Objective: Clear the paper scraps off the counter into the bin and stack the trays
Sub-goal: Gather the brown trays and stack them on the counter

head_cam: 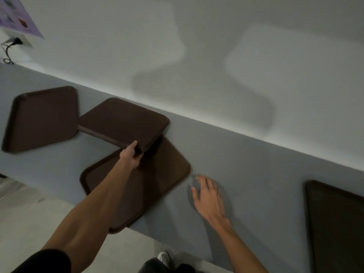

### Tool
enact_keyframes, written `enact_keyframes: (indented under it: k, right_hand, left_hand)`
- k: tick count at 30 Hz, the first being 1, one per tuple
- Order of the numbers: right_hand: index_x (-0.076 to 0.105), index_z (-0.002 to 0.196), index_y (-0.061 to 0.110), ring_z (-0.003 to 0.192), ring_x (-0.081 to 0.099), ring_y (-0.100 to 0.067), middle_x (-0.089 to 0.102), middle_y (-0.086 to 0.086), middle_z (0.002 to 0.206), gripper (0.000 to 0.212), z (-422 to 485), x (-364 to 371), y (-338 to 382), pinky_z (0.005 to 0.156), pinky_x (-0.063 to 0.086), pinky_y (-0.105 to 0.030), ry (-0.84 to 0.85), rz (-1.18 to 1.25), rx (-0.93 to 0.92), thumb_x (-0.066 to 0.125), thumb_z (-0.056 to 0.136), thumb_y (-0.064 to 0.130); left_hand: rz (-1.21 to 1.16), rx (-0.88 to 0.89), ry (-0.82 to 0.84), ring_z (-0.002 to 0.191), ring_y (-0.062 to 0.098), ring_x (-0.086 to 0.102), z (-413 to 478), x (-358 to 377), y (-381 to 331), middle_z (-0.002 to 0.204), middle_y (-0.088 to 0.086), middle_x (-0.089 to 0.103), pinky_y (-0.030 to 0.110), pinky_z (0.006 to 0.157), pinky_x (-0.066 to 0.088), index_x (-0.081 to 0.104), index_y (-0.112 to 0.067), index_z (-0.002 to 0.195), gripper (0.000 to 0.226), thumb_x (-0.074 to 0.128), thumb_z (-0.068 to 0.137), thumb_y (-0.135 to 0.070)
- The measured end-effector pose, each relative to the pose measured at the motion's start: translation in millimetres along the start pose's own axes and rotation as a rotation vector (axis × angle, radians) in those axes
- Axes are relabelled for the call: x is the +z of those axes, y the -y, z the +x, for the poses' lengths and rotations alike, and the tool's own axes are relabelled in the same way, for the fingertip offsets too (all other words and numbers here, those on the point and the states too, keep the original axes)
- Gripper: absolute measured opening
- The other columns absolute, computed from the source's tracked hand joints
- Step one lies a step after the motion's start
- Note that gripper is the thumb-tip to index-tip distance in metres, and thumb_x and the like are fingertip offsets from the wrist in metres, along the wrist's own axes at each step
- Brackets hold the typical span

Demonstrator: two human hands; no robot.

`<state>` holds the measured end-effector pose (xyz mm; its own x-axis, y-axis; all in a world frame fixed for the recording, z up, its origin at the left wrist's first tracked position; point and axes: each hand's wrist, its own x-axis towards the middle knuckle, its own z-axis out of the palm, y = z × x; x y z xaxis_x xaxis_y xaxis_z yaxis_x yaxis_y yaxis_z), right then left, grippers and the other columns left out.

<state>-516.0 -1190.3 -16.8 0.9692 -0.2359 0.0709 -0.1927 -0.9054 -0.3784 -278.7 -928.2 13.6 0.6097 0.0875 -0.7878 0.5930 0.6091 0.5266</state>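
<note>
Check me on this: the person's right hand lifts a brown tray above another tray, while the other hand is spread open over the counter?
No: the head view shows the left hand gripping the lifted tray above the lower tray; the right hand is spread open over the counter.

We see the left hand (pixel 131 156) gripping the near corner of a raised tray (pixel 122 123) above a second tray (pixel 157 184), which overhangs the counter's (pixel 256 164) front edge. The right hand (pixel 208 194) spreads open just beside it.
</note>
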Motion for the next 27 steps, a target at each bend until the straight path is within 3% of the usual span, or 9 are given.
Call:
enact_keyframes:
  k: [4,8,11,15,17,19,22,25,27]
  right_hand:
    - [0.05,0.144,0.024,0.133,0.056,-0.024,0.055,0.0,0.147,0.054,29.4,-17.2,27.0,0.11,0.045,-0.039,-0.058,0.006,-0.115,0.059,0.095,0.045]
    - [0.041,0.157,0.021,0.154,0.036,-0.026,0.041,-0.002,0.165,0.074,62.4,-34.5,72.9,0.126,0.031,-0.043,-0.158,0.024,-0.229,0.067,0.093,0.046]
    - [0.029,0.165,0.022,0.162,0.016,-0.023,0.025,0.002,0.173,0.087,86.2,-48.0,114.0,0.131,0.015,-0.04,-0.159,0.057,-0.327,0.069,0.092,0.048]
    - [0.029,0.165,0.028,0.163,0.014,-0.019,0.025,0.005,0.173,0.088,102.2,-62.4,160.2,0.132,0.015,-0.043,-0.131,0.121,-0.455,0.073,0.089,0.031]
    - [0.051,0.153,0.027,0.148,0.047,-0.019,0.054,0.003,0.156,0.076,100.9,-68.3,169.9,0.12,0.041,-0.044,-0.22,0.209,-0.498,0.074,0.082,0.014]
    - [0.069,0.135,0.027,0.116,0.071,-0.017,0.074,0.005,0.128,0.061,98.7,-77.9,169.7,0.095,0.059,-0.038,-0.363,0.301,-0.493,0.07,0.078,0.006]
    - [0.075,0.118,0.028,0.092,0.076,-0.012,0.079,0.01,0.108,0.042,88.7,-105.1,164.7,0.076,0.061,-0.026,-0.495,0.416,-0.456,0.075,0.084,0.003]
    - [0.074,0.113,0.027,0.077,0.069,-0.006,0.077,0.009,0.094,0.034,70.2,-143.2,151.3,0.077,0.045,-0.003,-0.517,0.518,-0.4,0.077,0.088,0.004]
    - [0.075,0.109,0.026,0.065,0.061,-0.003,0.071,0.012,0.082,0.022,55.5,-173.4,136.5,0.07,0.053,-0.015,-0.511,0.554,-0.347,0.08,0.094,0.011]
  left_hand:
    - [0.028,0.15,0.083,0.107,0.028,0.073,-26.0,-5.2,-15.2,0.128,0.013,0.069,0.036,0.073,0.064,0.057,-0.008,0.133,0.047,0.076,0.09,-0.009]
    - [0.13,0.335,0.103,0.112,0.031,0.071,-80.9,-3.9,-29.1,0.123,0.017,0.07,0.044,0.091,0.061,0.061,-0.004,0.117,0.03,0.075,0.09,-0.007]
    - [0.217,0.393,0.143,0.112,0.035,0.07,-128.6,-5.3,-36.1,0.121,0.021,0.071,0.05,0.098,0.058,0.062,0.004,0.121,0.034,0.074,0.091,-0.006]
    - [0.304,0.475,0.226,0.096,0.029,0.072,-192.8,-7.2,-37.2,0.1,0.015,0.074,0.034,0.081,0.063,0.067,0.003,0.11,0.021,0.071,0.092,-0.007]
    - [0.329,0.534,0.28,0.083,0.022,0.071,-220.2,-7.7,-38.4,0.082,0.008,0.07,0.028,0.067,0.061,0.067,-0.002,0.1,0.014,0.07,0.095,-0.015]
    - [0.342,0.558,0.363,0.075,0.02,0.071,-243.3,-10.2,-43.2,0.074,0.006,0.064,0.032,0.067,0.061,0.066,-0.002,0.099,0.031,0.062,0.102,-0.033]
    - [0.419,0.573,0.453,0.09,0.034,0.076,-259.9,-20.4,-51.9,0.092,0.017,0.076,0.045,0.08,0.061,0.059,-0.004,0.092,0.062,0.034,0.105,-0.06]
    - [0.477,0.794,0.312,0.108,0.03,0.072,-242.5,-37.3,-55.5,0.114,0.017,0.074,0.047,0.093,0.057,0.056,-0.004,0.104,0.054,0.034,0.108,-0.054]
    - [0.498,0.929,0.136,0.119,0.028,0.064,-215.8,-47.5,-56.1,0.124,0.009,0.066,0.048,0.103,0.051,0.049,-0.011,0.118,0.041,0.039,0.108,-0.049]
